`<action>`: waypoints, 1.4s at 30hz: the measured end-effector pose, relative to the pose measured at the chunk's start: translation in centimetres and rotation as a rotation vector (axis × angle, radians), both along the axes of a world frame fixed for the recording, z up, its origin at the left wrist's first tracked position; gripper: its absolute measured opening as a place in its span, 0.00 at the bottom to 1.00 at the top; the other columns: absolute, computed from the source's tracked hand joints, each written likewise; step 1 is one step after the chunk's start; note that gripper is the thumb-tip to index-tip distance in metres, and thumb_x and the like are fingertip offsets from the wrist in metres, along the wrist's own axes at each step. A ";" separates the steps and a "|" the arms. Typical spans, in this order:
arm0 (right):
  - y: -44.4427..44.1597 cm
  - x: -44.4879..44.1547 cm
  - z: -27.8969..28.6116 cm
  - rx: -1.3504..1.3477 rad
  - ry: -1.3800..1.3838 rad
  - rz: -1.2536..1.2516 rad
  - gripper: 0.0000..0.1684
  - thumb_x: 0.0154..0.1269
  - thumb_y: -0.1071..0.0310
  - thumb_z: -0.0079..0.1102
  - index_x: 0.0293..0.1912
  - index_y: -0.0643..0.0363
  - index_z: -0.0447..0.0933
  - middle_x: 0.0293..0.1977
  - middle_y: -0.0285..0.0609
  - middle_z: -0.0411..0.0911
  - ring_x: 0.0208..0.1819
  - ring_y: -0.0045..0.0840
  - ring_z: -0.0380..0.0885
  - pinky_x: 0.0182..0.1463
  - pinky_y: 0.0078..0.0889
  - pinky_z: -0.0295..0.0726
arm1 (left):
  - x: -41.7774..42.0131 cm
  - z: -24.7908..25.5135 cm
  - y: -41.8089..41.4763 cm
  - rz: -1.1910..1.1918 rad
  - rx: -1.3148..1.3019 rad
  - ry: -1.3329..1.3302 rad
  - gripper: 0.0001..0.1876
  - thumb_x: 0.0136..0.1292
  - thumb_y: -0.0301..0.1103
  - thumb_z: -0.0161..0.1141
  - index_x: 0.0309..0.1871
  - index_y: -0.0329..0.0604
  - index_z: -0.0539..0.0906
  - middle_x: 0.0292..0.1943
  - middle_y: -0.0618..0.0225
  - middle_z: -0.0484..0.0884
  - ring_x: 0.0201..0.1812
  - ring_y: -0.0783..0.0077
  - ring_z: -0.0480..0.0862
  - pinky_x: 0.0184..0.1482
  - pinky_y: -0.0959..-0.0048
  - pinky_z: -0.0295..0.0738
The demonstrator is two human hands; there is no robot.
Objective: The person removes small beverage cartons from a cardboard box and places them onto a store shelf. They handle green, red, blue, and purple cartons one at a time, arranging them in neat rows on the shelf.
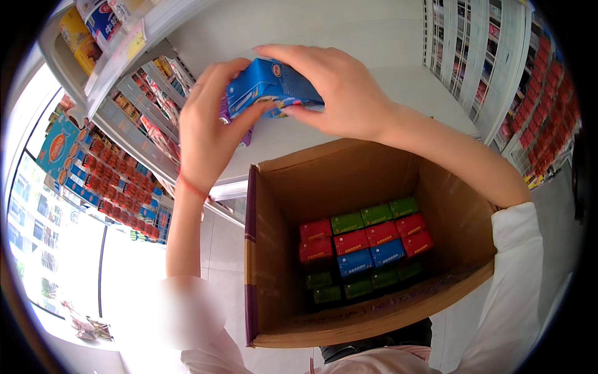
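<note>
A blue carton box (275, 84) with printed pictures is held between my two hands above a white shelf (280, 145). My left hand (205, 112), with a red cord at the wrist, grips its left end. My right hand (345, 89) grips its right side, thumb low and fingers over the far top edge. A purple package (246, 137) stands on the shelf, partly hidden behind my left hand. Below my hands, an open cardboard carton (373, 322) holds several red boxes (351, 241), green boxes (346, 223) and blue boxes (355, 262) in rows.
Canned or cup goods (100, 23) stand on an upper shelf (140, 35) at the upper left. Hanging red packets (121, 187) line a display at left, and more red packets (537, 103) hang at right. A slotted metal shelf side (495, 61) rises at the right. Grey floor tiles (224, 252) show below.
</note>
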State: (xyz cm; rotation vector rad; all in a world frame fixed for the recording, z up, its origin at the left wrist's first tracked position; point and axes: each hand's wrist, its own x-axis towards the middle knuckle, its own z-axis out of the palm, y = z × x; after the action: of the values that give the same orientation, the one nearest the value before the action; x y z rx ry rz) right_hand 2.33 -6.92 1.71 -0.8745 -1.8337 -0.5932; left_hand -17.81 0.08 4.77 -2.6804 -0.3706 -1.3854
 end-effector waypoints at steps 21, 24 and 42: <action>-3.1 -1.4 -1.4 -0.976 0.020 0.166 0.21 0.32 0.56 0.73 0.21 0.65 0.80 0.17 0.44 0.78 0.22 0.32 0.80 0.25 0.31 0.77 | -2.5 -7.6 -4.6 -0.656 -1.261 -0.034 0.33 0.57 0.28 0.63 0.64 0.29 0.61 0.46 0.53 0.81 0.49 0.67 0.81 0.57 0.75 0.71; -3.4 -1.8 -2.7 -1.007 -0.121 0.203 0.19 0.33 0.59 0.71 0.22 0.66 0.79 0.20 0.49 0.79 0.24 0.37 0.81 0.26 0.35 0.78 | -3.0 -7.4 -4.0 -0.553 -1.319 -0.019 0.30 0.56 0.22 0.62 0.62 0.29 0.64 0.41 0.52 0.83 0.47 0.69 0.81 0.54 0.75 0.72; -4.2 -4.2 -4.9 -1.147 -0.827 0.058 0.22 0.51 0.60 0.70 0.39 0.67 0.77 0.24 0.53 0.81 0.32 0.47 0.83 0.36 0.44 0.82 | -1.3 -13.3 -3.0 -0.692 -0.757 -0.572 0.21 0.74 0.43 0.36 0.21 0.50 0.65 0.13 0.73 0.62 0.27 0.75 0.60 0.36 0.76 0.54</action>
State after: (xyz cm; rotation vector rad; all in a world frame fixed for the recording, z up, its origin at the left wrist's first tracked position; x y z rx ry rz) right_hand -1.91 -11.14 -3.19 -1.4053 -3.0114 0.2971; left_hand -19.15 -2.92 -8.56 -3.0613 0.0451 -2.7022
